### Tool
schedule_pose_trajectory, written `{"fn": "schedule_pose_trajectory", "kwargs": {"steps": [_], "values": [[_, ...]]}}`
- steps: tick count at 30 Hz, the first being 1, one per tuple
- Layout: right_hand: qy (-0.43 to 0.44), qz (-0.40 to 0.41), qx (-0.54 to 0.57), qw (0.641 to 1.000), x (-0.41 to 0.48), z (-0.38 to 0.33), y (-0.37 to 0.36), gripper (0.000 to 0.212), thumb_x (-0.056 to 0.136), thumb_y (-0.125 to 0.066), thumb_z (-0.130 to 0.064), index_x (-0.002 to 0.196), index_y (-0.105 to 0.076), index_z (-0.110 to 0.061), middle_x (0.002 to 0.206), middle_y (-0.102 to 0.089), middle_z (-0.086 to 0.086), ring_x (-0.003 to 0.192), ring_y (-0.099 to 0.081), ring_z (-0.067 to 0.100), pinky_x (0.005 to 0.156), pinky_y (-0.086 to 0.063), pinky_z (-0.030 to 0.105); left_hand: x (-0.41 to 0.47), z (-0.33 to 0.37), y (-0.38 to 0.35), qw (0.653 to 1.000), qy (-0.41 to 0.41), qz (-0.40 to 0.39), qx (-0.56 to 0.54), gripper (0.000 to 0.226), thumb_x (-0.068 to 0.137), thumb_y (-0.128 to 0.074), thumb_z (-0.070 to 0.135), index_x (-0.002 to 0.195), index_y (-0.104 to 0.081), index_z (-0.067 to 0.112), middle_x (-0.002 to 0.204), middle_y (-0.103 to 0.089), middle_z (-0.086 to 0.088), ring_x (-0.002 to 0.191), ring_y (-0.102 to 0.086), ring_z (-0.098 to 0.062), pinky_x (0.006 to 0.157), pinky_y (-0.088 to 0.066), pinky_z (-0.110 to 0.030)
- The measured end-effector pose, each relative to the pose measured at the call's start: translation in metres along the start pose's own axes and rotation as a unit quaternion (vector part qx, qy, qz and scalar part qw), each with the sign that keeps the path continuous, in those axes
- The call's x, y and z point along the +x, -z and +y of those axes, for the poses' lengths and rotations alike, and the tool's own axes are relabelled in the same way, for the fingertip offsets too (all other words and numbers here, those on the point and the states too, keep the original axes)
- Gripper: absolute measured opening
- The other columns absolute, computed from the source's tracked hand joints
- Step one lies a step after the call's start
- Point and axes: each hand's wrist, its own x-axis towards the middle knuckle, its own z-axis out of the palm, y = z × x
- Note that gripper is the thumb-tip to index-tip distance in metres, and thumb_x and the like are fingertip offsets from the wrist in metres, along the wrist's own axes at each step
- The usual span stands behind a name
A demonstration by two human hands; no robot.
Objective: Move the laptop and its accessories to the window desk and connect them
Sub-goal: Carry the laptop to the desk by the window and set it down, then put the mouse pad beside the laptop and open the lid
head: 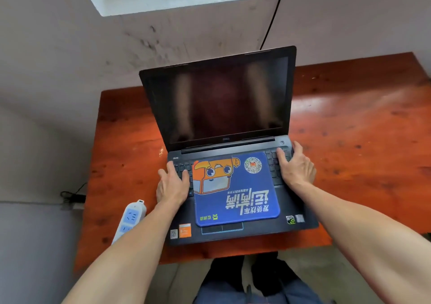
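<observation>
Head view: left hand [172,184] and right hand [296,166] rest on laptop [221,103], fingers straight, grasping nothing. Mouse pad [238,194] lies on laptop.

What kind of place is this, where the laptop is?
Probably a plain room at home or a simple workroom, hard to say which. A reddish wooden desk stands against a stained wall under a window sill, with a laptop and a white power strip on it.
</observation>
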Motion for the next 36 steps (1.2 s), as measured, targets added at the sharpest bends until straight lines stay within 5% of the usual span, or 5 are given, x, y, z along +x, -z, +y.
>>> {"fn": "schedule_pose_trajectory", "kwargs": {"steps": [13,25,30,36], "values": [[-0.022,-0.044,-0.071,0.996,0.003,-0.005,-0.004,0.051,0.094,-0.040,-0.058,0.110,-0.048,-0.009,0.110,-0.062,0.021,0.100,-0.060,0.041,0.073,-0.039,0.041,0.011,0.007,-0.006,0.997,-0.009,-0.002,0.076,0.055,0.099,-0.034,0.043,0.146,-0.022,0.017,0.128,-0.041,-0.018,0.114,-0.044,-0.034,0.083,-0.044,-0.044],[-0.060,-0.139,-0.116,0.982,0.015,-0.022,0.019,0.064,0.093,-0.041,-0.059,0.131,-0.047,-0.007,0.131,-0.049,0.024,0.117,-0.052,0.045,0.095,-0.041,0.044,-0.013,0.009,-0.006,0.996,0.015,-0.058,0.060,0.061,0.099,-0.036,0.040,0.150,-0.014,0.013,0.138,-0.030,-0.022,0.123,-0.034,-0.038,0.094,-0.040,-0.046],[-0.031,-0.205,-0.124,0.970,0.017,-0.011,0.035,0.061,0.092,-0.046,-0.056,0.130,-0.051,-0.009,0.130,-0.055,0.022,0.118,-0.053,0.040,0.094,-0.044,0.043,-0.023,0.014,-0.003,0.990,0.010,-0.025,0.138,0.057,0.097,-0.040,0.041,0.145,-0.027,0.013,0.132,-0.043,-0.019,0.120,-0.041,-0.034,0.093,-0.039,-0.047],[0.040,-0.112,-0.069,0.991,-0.030,-0.014,0.031,0.045,0.089,-0.054,-0.043,0.127,-0.055,-0.019,0.122,-0.058,0.011,0.110,-0.056,0.034,0.087,-0.046,0.040,-0.041,0.013,-0.007,0.999,-0.013,0.008,0.029,0.042,0.091,-0.053,0.029,0.128,-0.046,0.011,0.125,-0.047,-0.014,0.114,-0.046,-0.032,0.088,-0.042,-0.043]]}}
